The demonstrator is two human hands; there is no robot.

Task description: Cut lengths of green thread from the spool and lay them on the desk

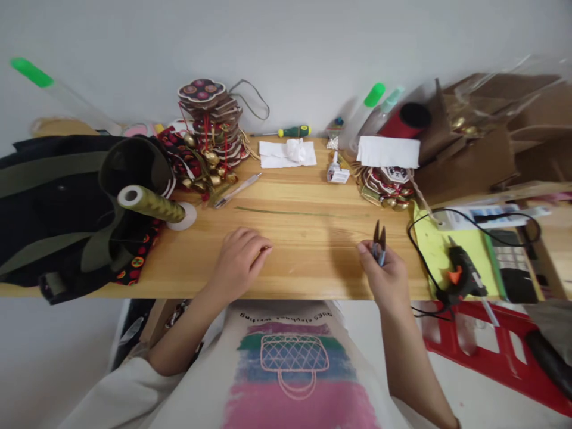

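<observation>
Snips (379, 246), 1 pair, right of centre in the frame, blades upward and slightly parted. Held in the right hand (389, 273), fingers wrapped about the handles.

Left hand (241, 259), 1, lower centre-left: fingers curled, thumb drawn against the forefinger. A small dark spot shows at the thumb tip; whether anything is pinched there cannot be told.

Cord (272, 211), green, 1 length, lying loose across mid-frame on the wooden table (295, 271), apart from both hands.

Risks, as judged. Cord: light and unanchored, so a brush of either hand could shift or curl it; its faint colour against the wood could lead to a cut in the wrong place. Snips: points bare and parted, so a careless reach could prick the left hand. Glue gun (465, 271), 1, lower right, at the table's front edge: a forearm catching the black cable (422, 262) could drag it off; whether it is hot cannot be told.

Obscured or unclear. Cord's right end: fades into the grain. Snips' handles: largely covered by the palm. Stacked ornaments (388, 186), right: partly under white paper (388, 151). Cardboard box (482, 143), upper right: cut off by the frame, contents mostly unseen.
</observation>
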